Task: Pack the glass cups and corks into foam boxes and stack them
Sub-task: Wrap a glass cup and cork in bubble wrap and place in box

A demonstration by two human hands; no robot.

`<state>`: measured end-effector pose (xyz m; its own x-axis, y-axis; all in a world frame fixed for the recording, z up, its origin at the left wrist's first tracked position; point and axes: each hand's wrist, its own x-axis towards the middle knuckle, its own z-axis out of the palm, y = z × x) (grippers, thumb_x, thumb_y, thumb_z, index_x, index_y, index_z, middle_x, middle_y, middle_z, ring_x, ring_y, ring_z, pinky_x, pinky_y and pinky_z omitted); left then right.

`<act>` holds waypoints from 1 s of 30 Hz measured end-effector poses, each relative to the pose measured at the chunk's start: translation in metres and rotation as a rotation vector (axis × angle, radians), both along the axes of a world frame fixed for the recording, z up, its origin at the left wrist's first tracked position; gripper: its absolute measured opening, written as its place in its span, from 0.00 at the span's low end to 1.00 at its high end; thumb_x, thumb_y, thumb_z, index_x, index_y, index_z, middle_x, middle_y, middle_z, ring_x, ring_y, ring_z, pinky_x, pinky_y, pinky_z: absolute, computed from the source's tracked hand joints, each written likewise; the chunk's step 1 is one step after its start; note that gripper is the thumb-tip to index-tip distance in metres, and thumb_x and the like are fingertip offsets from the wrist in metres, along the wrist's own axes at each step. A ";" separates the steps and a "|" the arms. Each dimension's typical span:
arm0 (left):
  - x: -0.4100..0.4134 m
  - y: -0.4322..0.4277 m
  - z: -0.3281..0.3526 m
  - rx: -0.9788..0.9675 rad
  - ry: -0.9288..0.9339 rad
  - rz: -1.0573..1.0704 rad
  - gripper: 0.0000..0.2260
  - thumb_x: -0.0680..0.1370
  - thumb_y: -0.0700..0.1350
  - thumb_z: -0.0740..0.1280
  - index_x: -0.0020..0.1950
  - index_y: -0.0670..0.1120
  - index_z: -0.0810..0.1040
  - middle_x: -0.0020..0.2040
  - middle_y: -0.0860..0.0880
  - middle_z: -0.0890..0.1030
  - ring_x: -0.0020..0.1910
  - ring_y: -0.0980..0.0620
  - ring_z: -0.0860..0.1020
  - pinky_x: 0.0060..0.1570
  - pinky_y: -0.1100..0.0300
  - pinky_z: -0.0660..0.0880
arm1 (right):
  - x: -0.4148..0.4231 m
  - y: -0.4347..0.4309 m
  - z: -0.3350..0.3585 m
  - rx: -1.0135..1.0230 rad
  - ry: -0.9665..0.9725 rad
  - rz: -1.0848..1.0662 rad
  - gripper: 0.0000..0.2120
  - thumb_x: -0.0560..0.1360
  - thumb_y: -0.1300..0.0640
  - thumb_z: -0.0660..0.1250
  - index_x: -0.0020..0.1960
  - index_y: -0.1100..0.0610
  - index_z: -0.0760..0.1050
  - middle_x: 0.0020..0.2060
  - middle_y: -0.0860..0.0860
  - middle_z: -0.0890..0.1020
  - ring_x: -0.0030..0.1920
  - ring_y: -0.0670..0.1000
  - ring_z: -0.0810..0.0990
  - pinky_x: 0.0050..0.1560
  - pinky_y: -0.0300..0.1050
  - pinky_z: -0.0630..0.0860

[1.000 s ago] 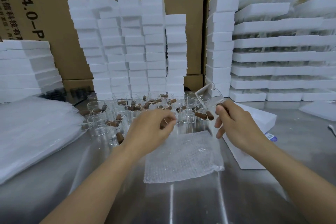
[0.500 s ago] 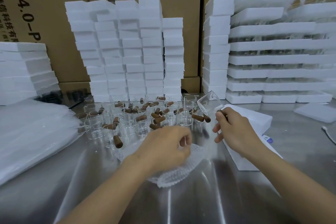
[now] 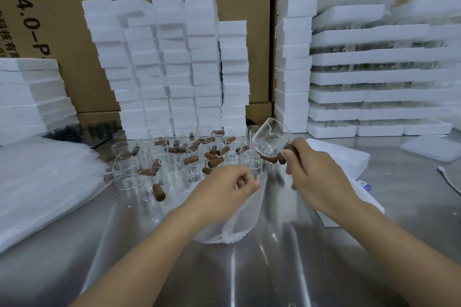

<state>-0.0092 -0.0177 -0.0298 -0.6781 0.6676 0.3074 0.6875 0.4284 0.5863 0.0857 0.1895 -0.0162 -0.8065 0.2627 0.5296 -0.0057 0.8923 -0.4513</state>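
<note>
While the bubble wrap (image 3: 239, 222) is pinched by the left hand (image 3: 222, 189), the cup (image 3: 270, 142) is gripped tilted by the right hand (image 3: 319, 177), just above-right of it.

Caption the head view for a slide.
Left hand pinches bubble wrap while right hand holds a tilted glass cup.

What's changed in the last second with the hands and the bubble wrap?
The left hand dropped onto the clear bubble wrap sheet, which lay flat on the steel table, pinched its edge and lifted it; it now hangs crumpled. The right hand still holds the tilted clear glass cup and a brown cork. The white foam box stacks stayed put.
</note>
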 end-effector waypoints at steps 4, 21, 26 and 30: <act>-0.003 0.003 0.003 0.129 -0.067 0.065 0.15 0.86 0.52 0.67 0.44 0.44 0.77 0.34 0.58 0.75 0.32 0.58 0.70 0.38 0.58 0.69 | 0.005 -0.007 0.003 -0.012 0.093 0.106 0.11 0.86 0.42 0.51 0.52 0.47 0.67 0.39 0.47 0.82 0.41 0.55 0.82 0.45 0.60 0.78; 0.001 0.004 0.021 0.703 -0.053 0.175 0.13 0.87 0.50 0.65 0.45 0.46 0.78 0.33 0.57 0.74 0.34 0.58 0.70 0.36 0.66 0.69 | 0.008 -0.010 0.003 0.232 -0.031 0.302 0.10 0.86 0.44 0.55 0.48 0.46 0.65 0.34 0.44 0.75 0.38 0.49 0.75 0.42 0.53 0.74; 0.011 0.004 0.017 0.614 0.195 0.127 0.10 0.87 0.52 0.66 0.46 0.52 0.77 0.37 0.52 0.78 0.34 0.57 0.73 0.35 0.60 0.71 | 0.009 -0.013 0.005 0.350 -0.087 0.208 0.10 0.86 0.42 0.53 0.51 0.45 0.66 0.39 0.42 0.77 0.41 0.52 0.77 0.43 0.54 0.75; 0.025 0.009 0.012 0.405 0.414 0.061 0.10 0.86 0.56 0.64 0.46 0.56 0.74 0.38 0.55 0.75 0.36 0.52 0.74 0.36 0.56 0.71 | 0.008 -0.022 0.002 0.337 -0.114 0.152 0.13 0.86 0.41 0.51 0.52 0.47 0.68 0.40 0.44 0.78 0.43 0.56 0.79 0.42 0.54 0.74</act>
<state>0.0157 -0.0084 -0.0179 -0.4806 0.4051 0.7777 0.8755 0.2717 0.3995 0.0932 0.1671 -0.0140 -0.8817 -0.0382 0.4703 -0.1165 0.9835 -0.1384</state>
